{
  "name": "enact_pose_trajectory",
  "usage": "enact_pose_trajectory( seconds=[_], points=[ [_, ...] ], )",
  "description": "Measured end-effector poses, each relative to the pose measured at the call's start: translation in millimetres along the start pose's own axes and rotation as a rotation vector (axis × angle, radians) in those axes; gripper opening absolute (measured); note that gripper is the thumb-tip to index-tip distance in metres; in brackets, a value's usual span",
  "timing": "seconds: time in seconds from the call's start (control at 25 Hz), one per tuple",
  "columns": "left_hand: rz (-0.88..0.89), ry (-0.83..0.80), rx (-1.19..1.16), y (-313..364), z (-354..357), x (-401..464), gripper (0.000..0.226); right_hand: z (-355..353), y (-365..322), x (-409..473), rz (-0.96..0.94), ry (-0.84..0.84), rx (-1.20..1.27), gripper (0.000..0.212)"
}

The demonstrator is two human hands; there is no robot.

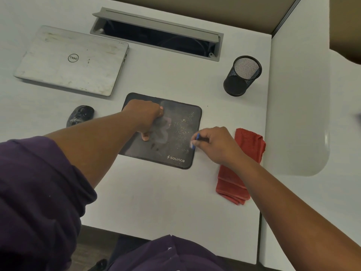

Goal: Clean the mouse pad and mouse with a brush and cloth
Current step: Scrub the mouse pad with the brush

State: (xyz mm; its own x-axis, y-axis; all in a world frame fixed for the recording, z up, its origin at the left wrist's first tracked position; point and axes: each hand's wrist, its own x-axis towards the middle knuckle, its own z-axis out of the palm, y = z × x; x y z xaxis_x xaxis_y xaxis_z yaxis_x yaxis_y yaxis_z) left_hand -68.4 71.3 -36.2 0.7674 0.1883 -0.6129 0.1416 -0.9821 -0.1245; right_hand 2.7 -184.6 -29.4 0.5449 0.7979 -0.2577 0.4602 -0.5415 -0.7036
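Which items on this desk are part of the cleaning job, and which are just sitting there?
Part of the job: mouse pad, pressed flat by the left hand; brush, held in the right hand; red cloth; mouse.

Lying about: closed laptop; mesh pen cup; open cable tray.

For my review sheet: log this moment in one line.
left hand pins mouse pad | right hand brush at pad edge | cloth, mouse idle

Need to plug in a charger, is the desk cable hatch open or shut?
Open: the cable hatch lid is tilted up, exposing a dark cavity.
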Motion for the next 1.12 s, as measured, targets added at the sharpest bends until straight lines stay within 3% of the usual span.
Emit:
enact_pose_trajectory(
  seconds=[0.08, 0.12, 0.2, 0.28, 0.32, 0.4, 0.48, 0.56, 0.64, 0.68, 0.76, 0.84, 0.92, 1.0, 1.04, 1.12],
  points=[
    [-0.002, -0.002, 0.004, -0.2, 0.3, 0.2, 0.07, 5.0, 0.2, -12.2, 0.023, -0.174, 0.053, 0.009],
    [-0.003, 0.0, 0.005, -0.2, 0.4, 0.3, 0.07, 6.5, -0.6, -16.7, 0.022, -0.185, 0.118, 0.009],
    [-0.004, 0.001, 0.005, -0.1, 0.3, 0.2, 0.069, 6.7, -1.5, -16.2, -0.002, 0.007, 0.222, 0.012],
    [-0.006, 0.0, 0.003, -0.2, 0.2, 0.6, 0.069, 5.1, -3.6, -11.1, -0.008, 0.151, 0.169, 0.009],
    [-0.008, 0.002, 0.004, 0.1, 0.5, 0.6, 0.068, 5.4, -4.4, -11.3, -0.004, 0.121, 0.113, 0.01],
    [-0.019, 0.005, 0.013, 0.9, 1.1, 0.6, 0.068, 10.8, -3.1, -18.4, -0.012, -0.094, 0.063, 0.013],
    [-0.03, 0.014, 0.014, 1.1, 2.2, 1.3, 0.064, 13.7, -4.3, -27.8, -0.015, -0.199, 0.159, 0.012],
    [-0.038, 0.019, 0.015, 1.1, 3.1, 1.0, 0.062, 12.9, -3.1, -28.6, -0.036, -0.019, 0.237, 0.013],
    [-0.038, 0.024, 0.022, 1.2, 2.6, 1.1, 0.062, 11.9, -0.9, -22.6, -0.117, 0.181, 0.096, 0.013],
    [-0.036, 0.026, 0.023, 1.7, 2.1, 0.9, 0.063, 12.8, -1.0, -20.6, -0.13, 0.195, -0.014, 0.014],
    [-0.04, 0.022, 0.028, 2.6, 1.2, 0.4, 0.065, 20.4, -0.6, -22.5, -0.104, 0.036, -0.099, 0.014],
    [-0.05, 0.012, 0.031, 3.1, 1.1, 0.1, 0.066, 24.4, -3.8, -28.6, -0.07, -0.133, 0.058, 0.012],
    [-0.05, 0.001, 0.033, 4.2, 0.8, -0.1, 0.07, 22.1, -5.6, -28.9, -0.047, -0.036, 0.235, 0.011],
    [-0.042, -0.012, 0.04, 4.7, 0.8, 0.2, 0.076, 19.7, -1.7, -23.6, -0.069, 0.177, 0.156, 0.011],
    [-0.041, -0.013, 0.04, 4.4, 0.9, 0.4, 0.076, 19.9, -0.8, -21.9, -0.066, 0.19, 0.057, 0.014],
    [-0.039, -0.009, 0.038, 3.8, 0.6, 0.5, 0.076, 28.3, 1.4, -23.5, -0.05, 0.012, -0.003, 0.014]
  ],
)
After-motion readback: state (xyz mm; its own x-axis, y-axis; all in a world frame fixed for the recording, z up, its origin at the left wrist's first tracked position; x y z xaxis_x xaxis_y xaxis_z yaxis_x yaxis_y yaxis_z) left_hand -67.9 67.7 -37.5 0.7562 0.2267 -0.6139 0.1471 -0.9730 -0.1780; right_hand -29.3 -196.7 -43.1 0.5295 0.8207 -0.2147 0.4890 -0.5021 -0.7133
